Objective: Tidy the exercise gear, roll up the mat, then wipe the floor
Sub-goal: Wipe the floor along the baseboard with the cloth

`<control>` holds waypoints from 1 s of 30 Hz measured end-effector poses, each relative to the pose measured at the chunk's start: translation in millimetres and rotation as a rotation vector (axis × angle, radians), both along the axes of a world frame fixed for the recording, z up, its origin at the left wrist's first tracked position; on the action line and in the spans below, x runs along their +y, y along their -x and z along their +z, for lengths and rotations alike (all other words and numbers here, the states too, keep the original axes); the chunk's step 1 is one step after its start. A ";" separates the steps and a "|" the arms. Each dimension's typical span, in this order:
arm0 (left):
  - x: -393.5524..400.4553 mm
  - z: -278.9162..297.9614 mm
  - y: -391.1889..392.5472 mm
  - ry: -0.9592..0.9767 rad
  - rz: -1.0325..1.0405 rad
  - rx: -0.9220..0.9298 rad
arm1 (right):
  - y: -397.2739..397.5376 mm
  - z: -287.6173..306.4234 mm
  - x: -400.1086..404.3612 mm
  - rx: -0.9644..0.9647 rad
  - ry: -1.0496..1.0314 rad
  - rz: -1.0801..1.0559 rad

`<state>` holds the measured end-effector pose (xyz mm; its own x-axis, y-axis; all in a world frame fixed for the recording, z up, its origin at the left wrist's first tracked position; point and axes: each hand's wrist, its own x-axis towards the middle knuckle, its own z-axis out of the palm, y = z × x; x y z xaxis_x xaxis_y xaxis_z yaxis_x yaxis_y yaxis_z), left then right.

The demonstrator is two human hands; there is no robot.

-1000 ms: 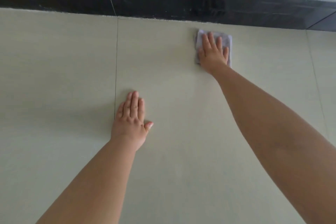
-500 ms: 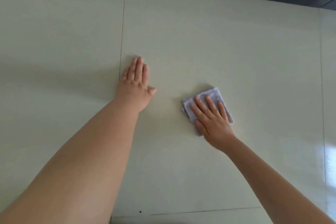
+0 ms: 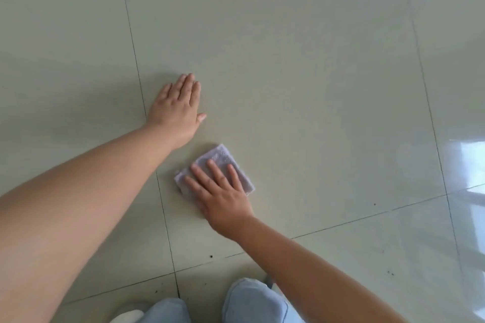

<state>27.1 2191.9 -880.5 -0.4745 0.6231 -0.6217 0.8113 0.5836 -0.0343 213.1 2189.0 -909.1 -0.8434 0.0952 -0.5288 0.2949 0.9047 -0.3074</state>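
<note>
Cloth: pale lilac terry, folded into a small pad (image 3: pixel 219 165), lies flat on the floor (image 3: pixel 301 73), pinned under the right hand (image 3: pixel 223 196).
Right hand: fingers straight and spread, pressing down on the cloth's near half — nothing is curled round it.
Left hand: (image 3: pixel 178 105) flat on the tile, fingers together and thumb out, holding nothing; it looks to be a prop for the body.
Key relation: the cloth sits under and just beyond the right fingertips, its long axis slanting from near-left to far-right; the left hand lies up and to the left, near the cloth but apart from it. The right hand is plainly the one to drive the next stroke.
Dirt: dark specks (image 3: pixel 210 256) lie along the grout line nearer the knees (image 3: pixel 252 301), toward the person from the cloth — a pull inward would likely reach them.
Hidden: the part of the cloth under the palm; whether it is damp cannot be told. No mat or gear is in view. Glare whitens the tiles at far right.
</note>
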 end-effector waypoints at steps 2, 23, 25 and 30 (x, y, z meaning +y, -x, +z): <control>-5.4 4.1 -6.2 0.031 -0.136 0.000 | -38.5 1.8 0.1 -0.070 -0.012 0.058; 50.7 33.0 -67.4 0.088 -0.371 -0.052 | -117.7 136.6 172.2 -0.593 -0.284 0.007; 65.8 32.5 -78.6 0.042 -0.383 -0.082 | -122.9 117.2 178.5 -0.501 -0.292 0.139; 99.2 22.6 -103.1 0.017 -0.354 -0.107 | -139.4 38.6 201.3 -0.245 -0.198 0.225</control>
<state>130.2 2291.0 -857.9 -0.1628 0.7264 -0.6677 0.9625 0.2658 0.0545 352.5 2390.3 -870.5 -0.7056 0.0432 -0.7073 0.1256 0.9900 -0.0648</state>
